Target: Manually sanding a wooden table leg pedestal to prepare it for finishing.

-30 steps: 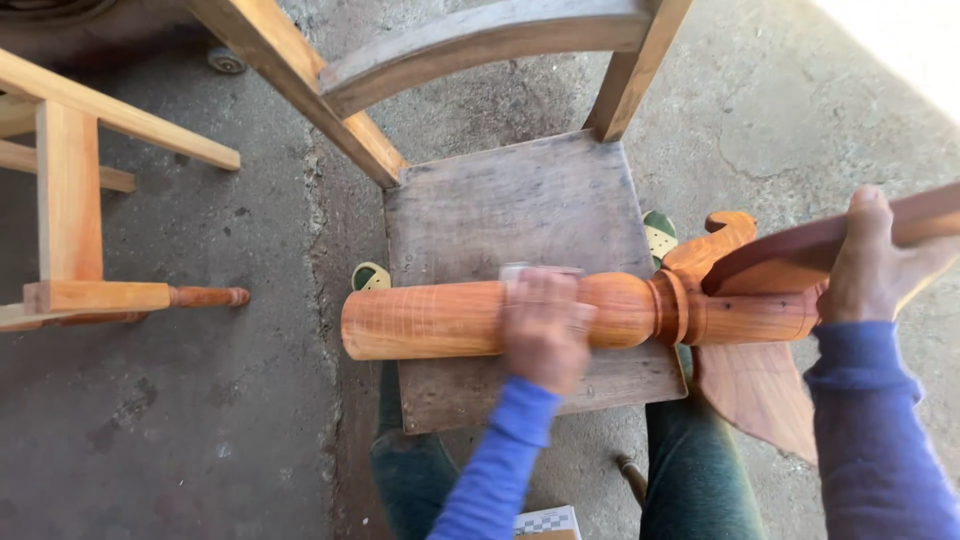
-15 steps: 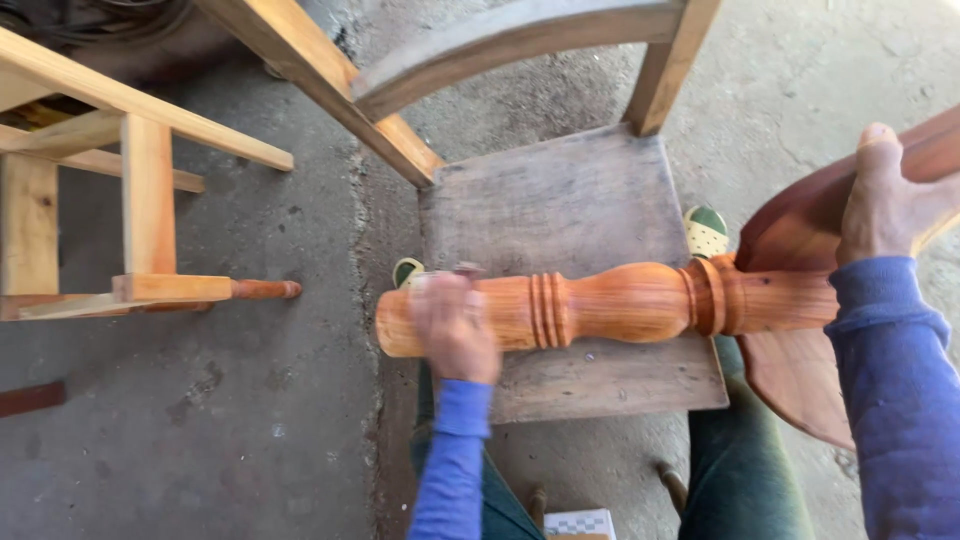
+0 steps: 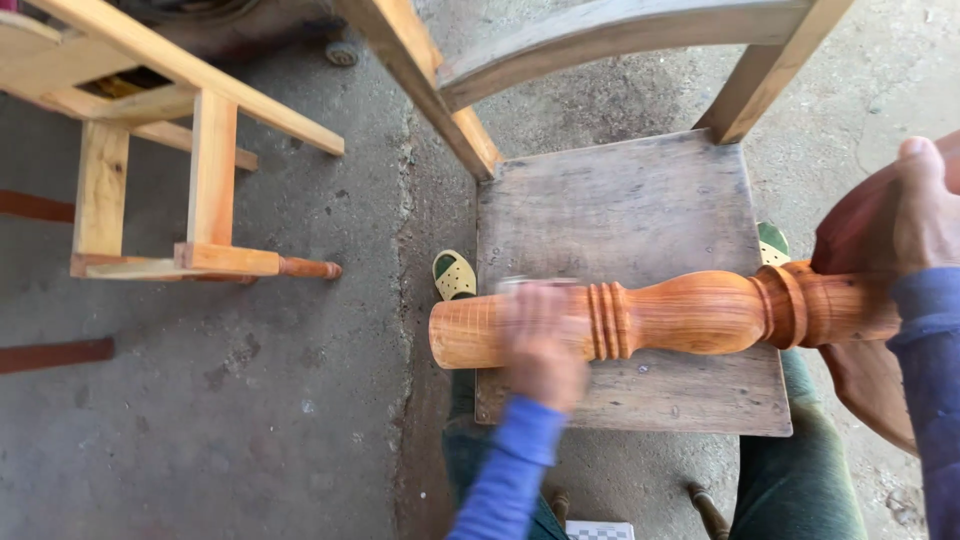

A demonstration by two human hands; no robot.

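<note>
Head view: left hand (image 3: 542, 345), blurred, fingers pressed on the turned orange-brown wooden leg (image 3: 690, 315) lying across the worn grey wooden chair seat (image 3: 620, 200); right hand (image 3: 925, 210) grips its far end. Sanding stroke; next needs steady bracing.

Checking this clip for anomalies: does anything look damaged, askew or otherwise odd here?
Nothing looks broken or spilled. The turned wooden leg lies across the worn chair seat, its end overhanging the seat's edge. The left hand on it is motion-blurred; the right hand grips dark wood at the far end.

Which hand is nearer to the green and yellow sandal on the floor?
Left. The left hand rests on the turned wooden leg, just right of the sandal; the right hand is far right.
</note>
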